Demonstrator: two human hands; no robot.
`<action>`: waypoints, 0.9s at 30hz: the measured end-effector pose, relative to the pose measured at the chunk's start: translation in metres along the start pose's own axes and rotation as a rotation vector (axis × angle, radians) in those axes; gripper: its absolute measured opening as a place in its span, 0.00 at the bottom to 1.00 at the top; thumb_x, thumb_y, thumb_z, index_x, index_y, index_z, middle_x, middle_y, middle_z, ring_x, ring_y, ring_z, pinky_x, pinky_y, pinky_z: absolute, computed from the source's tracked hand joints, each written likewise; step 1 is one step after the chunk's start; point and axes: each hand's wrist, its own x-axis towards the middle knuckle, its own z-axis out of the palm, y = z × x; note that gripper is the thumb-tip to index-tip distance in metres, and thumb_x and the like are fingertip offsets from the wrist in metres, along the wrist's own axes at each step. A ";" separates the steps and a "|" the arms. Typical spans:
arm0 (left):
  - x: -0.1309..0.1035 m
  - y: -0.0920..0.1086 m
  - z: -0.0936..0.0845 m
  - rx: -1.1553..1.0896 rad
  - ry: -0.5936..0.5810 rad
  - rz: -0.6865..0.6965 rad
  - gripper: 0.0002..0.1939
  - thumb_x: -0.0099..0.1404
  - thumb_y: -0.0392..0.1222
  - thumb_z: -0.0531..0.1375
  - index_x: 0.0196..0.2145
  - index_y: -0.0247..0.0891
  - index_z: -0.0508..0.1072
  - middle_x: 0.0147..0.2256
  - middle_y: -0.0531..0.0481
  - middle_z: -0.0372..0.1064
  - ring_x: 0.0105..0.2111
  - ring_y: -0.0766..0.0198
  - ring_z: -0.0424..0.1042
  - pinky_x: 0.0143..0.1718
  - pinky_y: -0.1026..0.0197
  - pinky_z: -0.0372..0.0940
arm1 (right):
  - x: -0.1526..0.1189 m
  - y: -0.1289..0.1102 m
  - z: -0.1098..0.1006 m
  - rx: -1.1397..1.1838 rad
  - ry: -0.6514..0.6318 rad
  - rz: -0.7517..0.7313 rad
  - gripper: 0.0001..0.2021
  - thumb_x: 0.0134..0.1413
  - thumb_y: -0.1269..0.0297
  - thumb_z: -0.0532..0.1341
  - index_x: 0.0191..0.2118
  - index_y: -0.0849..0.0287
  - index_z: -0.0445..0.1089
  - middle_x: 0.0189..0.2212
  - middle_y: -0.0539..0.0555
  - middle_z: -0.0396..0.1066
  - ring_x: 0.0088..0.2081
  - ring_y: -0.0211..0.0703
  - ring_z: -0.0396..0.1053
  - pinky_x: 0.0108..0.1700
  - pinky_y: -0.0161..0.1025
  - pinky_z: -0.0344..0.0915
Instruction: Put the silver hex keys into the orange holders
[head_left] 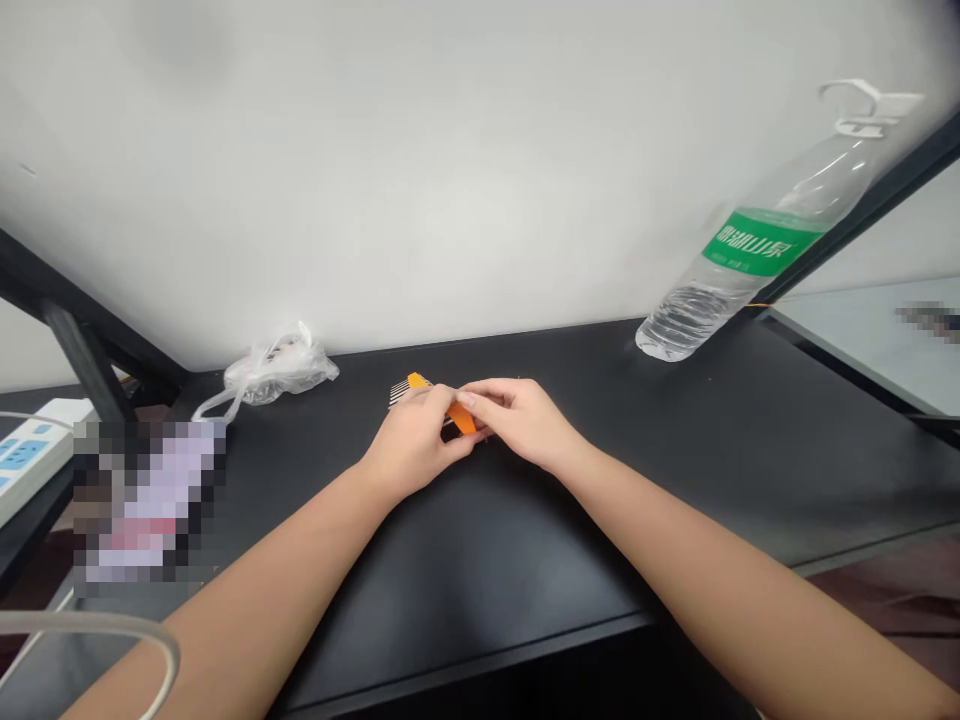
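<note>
Near the middle of the black tabletop, my left hand is closed around an orange object with a row of thin pale prongs showing at its upper left end. The fingers of my right hand are bent and pinch at the object's right side, meeting the left fingertips there. Both hands are low over the table and cover most of the object, so its full shape is hidden.
A tall water bottle with a green label stands at the back right. At the back left lies a crumpled clear plastic bag. A power strip and a pale cable are at the left, beside a blurred-out item.
</note>
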 end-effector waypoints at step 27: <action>0.005 -0.005 -0.006 -0.283 0.063 0.005 0.19 0.67 0.46 0.67 0.54 0.42 0.75 0.45 0.50 0.80 0.41 0.60 0.79 0.47 0.57 0.73 | -0.008 -0.001 -0.027 -0.695 -0.290 -0.326 0.32 0.76 0.56 0.47 0.78 0.48 0.37 0.62 0.62 0.68 0.54 0.53 0.73 0.52 0.52 0.73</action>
